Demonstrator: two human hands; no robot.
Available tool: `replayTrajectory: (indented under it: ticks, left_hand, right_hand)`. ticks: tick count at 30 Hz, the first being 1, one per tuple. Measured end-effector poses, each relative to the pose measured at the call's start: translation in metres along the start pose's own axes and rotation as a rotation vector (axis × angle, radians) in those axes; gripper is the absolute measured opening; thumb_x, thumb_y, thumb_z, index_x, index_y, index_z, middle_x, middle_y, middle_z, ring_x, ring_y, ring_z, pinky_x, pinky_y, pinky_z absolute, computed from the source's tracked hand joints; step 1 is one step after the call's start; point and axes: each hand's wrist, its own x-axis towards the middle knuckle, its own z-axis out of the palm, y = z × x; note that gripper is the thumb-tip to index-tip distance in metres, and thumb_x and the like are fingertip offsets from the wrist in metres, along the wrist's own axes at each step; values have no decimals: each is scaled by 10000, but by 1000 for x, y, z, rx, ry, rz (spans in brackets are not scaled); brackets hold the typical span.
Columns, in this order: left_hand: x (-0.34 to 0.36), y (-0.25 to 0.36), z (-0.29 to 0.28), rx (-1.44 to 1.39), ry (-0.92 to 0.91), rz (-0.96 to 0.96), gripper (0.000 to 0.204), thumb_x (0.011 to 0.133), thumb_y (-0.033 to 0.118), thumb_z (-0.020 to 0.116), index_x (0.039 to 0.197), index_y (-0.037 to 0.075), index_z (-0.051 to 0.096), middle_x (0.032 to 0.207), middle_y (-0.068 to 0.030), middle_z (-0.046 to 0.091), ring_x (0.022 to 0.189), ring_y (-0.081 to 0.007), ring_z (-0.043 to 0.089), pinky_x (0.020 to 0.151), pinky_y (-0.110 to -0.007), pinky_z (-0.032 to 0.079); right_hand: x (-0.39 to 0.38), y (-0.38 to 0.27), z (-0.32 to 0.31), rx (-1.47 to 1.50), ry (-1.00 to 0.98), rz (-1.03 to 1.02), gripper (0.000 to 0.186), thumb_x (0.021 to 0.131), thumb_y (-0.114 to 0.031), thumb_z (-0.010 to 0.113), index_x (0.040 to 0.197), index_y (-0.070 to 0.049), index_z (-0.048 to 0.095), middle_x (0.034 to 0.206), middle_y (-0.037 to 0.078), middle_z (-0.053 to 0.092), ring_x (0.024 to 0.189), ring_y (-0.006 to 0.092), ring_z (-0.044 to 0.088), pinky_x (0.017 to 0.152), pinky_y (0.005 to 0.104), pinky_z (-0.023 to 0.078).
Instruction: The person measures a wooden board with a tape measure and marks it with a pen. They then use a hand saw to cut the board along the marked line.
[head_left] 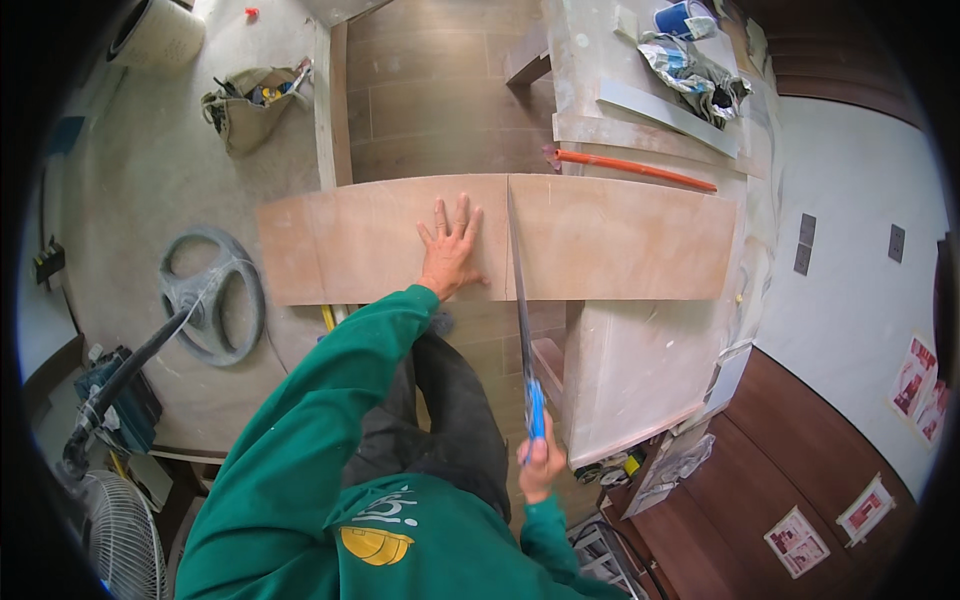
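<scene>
A long pale wooden board (620, 240) bridges the gap between two work surfaces in front of me. My left hand (452, 250) lies flat on it with fingers spread, left of a dark line that crosses the board. In my right hand (541, 462) is the blue handle of a handsaw (527, 345), fingers wrapped round it. The narrow blade points away from me and lies along that line across the board. Whether the line is a cut all the way through, I cannot tell.
An orange tube (635, 170) lies just beyond the board at right, near a crumpled foil bag (690, 75) and a pale strip (668, 120). On the left surface stand a canvas tool bag (248, 115) and a grey wheel-shaped base (212, 295). A fan (120, 535) is at lower left.
</scene>
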Motion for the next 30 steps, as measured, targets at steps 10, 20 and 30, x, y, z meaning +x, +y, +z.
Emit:
replayTrajectory:
  ticks: [10,20,30]
  left_hand:
    - [-3,9,5,10,-37,2,1384,474,495,941,1605,141,227,1697,-132,23,1507,-538,36,1047,-834,220]
    - [0,0,3,46,-9,-10,1416,468,517,933,1614,139,193,1698,-137,0,1508,-540,3,1042,-842,205]
    - [5,11,4,-36,8,28,1398,473,459,944,1615,160,197,1700,-118,-7,1511,-529,25,1063,-840,176]
  right_hand:
    - [201,-6,90,1,49,-125,559,1041,-421,482,1373,16,583,719,47,533,628,135,516,572,312,419]
    - [20,-94,-1,-135,-33,0,563,1065,-449,451,1490,-84,502,710,-49,507,532,30,387,462,218,319]
    - [238,-59,85,-218,30,-238,514,1074,-433,430,1434,-89,557,686,-30,493,555,55,413,486,259,358]
